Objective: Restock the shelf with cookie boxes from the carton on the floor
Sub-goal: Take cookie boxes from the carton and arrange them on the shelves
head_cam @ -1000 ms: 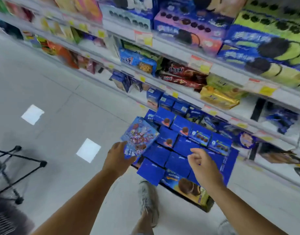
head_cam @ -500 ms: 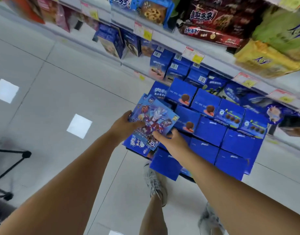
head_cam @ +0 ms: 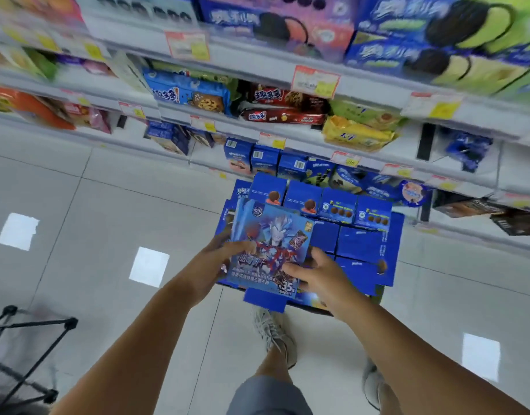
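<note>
I hold a flat blue cookie box (head_cam: 271, 241) with a cartoon hero printed on it, face up, above the carton. My left hand (head_cam: 219, 256) grips its left edge and my right hand (head_cam: 314, 272) grips its lower right corner. Below it the carton (head_cam: 389, 256) on the floor is packed with several dark blue cookie boxes (head_cam: 356, 244). The shelf (head_cam: 311, 142) rises behind the carton, with blue boxes (head_cam: 263, 160) standing on its lowest level.
Upper shelf levels hold red, yellow and blue cookie packs (head_cam: 356, 133). My legs and grey shoes (head_cam: 275, 333) stand just in front of the carton. A black folding frame (head_cam: 33, 324) stands on the tiled floor at lower left.
My right hand has joined my left on the hero box. The box has turned face up toward me and the view has tilted up to take in more shelf levels.
</note>
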Demonstrator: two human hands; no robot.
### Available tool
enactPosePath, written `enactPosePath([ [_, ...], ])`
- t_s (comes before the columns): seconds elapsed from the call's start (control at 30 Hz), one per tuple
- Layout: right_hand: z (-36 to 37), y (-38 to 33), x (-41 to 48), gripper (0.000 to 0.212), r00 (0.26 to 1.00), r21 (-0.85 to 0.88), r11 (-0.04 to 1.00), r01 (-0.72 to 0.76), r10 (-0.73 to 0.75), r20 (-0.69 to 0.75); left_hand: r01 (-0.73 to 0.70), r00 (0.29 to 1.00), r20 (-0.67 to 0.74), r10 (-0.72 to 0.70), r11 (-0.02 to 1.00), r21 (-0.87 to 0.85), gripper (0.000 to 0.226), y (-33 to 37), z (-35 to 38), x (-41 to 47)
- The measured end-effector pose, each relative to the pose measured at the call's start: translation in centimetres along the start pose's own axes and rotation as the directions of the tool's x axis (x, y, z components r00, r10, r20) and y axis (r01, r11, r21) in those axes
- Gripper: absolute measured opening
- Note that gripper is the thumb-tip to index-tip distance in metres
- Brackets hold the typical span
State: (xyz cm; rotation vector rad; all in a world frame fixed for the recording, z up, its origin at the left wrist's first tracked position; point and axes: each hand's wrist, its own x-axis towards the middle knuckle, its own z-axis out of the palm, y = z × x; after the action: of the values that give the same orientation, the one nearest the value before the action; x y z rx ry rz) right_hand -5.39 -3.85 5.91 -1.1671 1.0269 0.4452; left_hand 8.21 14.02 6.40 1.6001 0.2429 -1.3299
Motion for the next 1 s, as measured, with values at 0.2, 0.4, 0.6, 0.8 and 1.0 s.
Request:
enactPosePath([
  [0.2, -13.3, -4.3, -11.6, 0.035, 0.988, 0.075, 0.988, 0.134, -0.128, -0.083, -0.094, 0.99, 0.103, 0.093, 0.996, 0.001, 0.098, 8.1, 12.8, -5.6],
  [0.4, -30.1, -7.0, -22.1, 0.05, 0.931, 0.115, 0.933, 0.342, -0.319, -0.18, -0.24, 0.948, 0.23, 0.22, 0.969, 0.062, 0.027, 15.0, 30.9, -10.4],
  [0.6, -46.9, -8.6, -30.5, 0.048, 0.827, 0.07, 0.85, 0.522, -0.484, -0.287, -0.458, 0.881, 0.206, 0.426, 0.876, 0.152, 0.027, 19.4, 47.8, -13.5],
  [0.8, -57.9, -10.5, -37.7, 0.046, 0.652, -0.001, 0.721, 0.693, -0.628, -0.424, -0.632, 0.774, 0.238, 0.586, 0.731, 0.256, 0.027, 23.6, 58.0, -16.5],
  [1.0, -65.4, -13.7, -39.7, 0.05, 0.421, -0.16, 0.591, 0.791, -0.715, -0.558, -0.698, 0.716, 0.212, 0.665, 0.675, 0.238, 0.038, 26.5, 62.0, -16.9],
])
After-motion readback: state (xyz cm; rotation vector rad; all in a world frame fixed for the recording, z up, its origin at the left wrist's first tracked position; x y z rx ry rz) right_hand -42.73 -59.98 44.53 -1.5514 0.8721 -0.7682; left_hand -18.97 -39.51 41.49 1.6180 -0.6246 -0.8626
